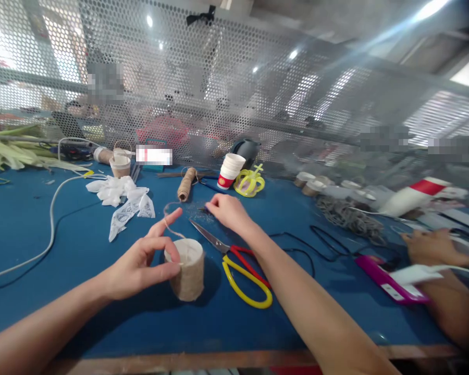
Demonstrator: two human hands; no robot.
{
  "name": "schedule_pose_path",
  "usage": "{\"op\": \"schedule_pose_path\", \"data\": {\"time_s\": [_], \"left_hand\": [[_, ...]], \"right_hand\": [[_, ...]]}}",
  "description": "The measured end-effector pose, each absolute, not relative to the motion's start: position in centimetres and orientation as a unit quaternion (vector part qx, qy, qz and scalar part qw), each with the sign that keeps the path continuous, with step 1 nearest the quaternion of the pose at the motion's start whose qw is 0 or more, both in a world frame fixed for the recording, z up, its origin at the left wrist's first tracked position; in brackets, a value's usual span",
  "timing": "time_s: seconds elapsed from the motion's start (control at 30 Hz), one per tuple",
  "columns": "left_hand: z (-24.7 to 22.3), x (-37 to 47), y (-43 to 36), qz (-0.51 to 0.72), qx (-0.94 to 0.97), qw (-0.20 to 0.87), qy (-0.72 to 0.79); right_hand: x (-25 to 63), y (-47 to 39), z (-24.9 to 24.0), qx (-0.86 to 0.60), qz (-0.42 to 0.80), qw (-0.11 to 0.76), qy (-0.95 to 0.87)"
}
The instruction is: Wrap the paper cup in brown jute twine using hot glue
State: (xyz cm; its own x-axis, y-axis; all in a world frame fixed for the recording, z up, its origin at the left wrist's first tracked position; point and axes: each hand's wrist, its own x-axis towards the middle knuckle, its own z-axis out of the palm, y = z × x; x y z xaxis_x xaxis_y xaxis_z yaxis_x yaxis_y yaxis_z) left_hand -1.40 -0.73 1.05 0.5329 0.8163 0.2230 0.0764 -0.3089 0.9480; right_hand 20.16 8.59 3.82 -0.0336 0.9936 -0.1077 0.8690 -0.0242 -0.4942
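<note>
My left hand (144,255) pinches the rim of a paper cup (187,278) covered in tan, twine-like wrapping, which stands upright on the blue table. Its index finger is raised, and a loose strand of twine (171,229) runs from the cup up past that finger. Farther forward, my right hand (226,209) is closed low over the table, its fingertips pressed together by a small dark thing that I cannot make out. Scissors (222,247) with red and yellow handles lie partly under my right forearm. Beyond the hands lies a spool of twine (186,185).
Stacked paper cups (231,169) and a yellow crown-shaped object (249,182) stand at the back. Crumpled white material (121,195) and a white cable (52,224) lie left. A purple power strip (391,281) and another person's hand (433,247) are at right. Perforated metal (219,78) rises behind.
</note>
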Motion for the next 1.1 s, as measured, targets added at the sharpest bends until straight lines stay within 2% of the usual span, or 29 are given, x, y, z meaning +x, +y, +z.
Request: {"op": "schedule_pose_path", "data": {"time_s": [0.1, 0.23, 0.43, 0.5, 0.53, 0.57, 0.63, 0.8, 1.1], "left_hand": [[0.6, -1.5, -0.3, 0.386, 0.714, 0.487, 0.322], [0.4, -1.5, -0.2, 0.385, 0.708, 0.494, 0.327], [0.3, -1.5, 0.2, 0.415, 0.655, 0.521, 0.358], [0.1, -1.5, 0.4, 0.431, 0.631, 0.532, 0.365], [-0.1, -1.5, 0.6, 0.442, 0.619, 0.535, 0.368], [-0.2, -1.5, 0.7, 0.451, 0.608, 0.538, 0.370], [-0.4, -1.4, 0.8, 0.463, 0.588, 0.547, 0.375], [-0.6, -1.2, 0.8, 0.476, 0.558, 0.559, 0.387], [-0.6, -1.1, 0.7, 0.481, 0.556, 0.550, 0.396]], "right_hand": [[23.4, 8.5, 3.2, -0.731, 0.178, 0.123, -0.647], [25.2, 8.3, 1.6, -0.741, 0.187, 0.136, -0.630], [24.9, 6.7, 2.4, -0.707, 0.227, 0.258, -0.618], [24.5, 5.4, 3.4, -0.663, 0.275, 0.317, -0.620], [24.3, 4.6, 3.9, -0.618, 0.332, 0.368, -0.611], [24.0, 3.8, 4.4, -0.586, 0.389, 0.381, -0.600], [23.4, 2.1, 4.9, -0.561, 0.446, 0.369, -0.592], [21.6, -0.9, 4.9, -0.518, 0.453, 0.332, -0.645], [21.0, -2.8, 4.5, -0.578, 0.358, 0.254, -0.689]]}}
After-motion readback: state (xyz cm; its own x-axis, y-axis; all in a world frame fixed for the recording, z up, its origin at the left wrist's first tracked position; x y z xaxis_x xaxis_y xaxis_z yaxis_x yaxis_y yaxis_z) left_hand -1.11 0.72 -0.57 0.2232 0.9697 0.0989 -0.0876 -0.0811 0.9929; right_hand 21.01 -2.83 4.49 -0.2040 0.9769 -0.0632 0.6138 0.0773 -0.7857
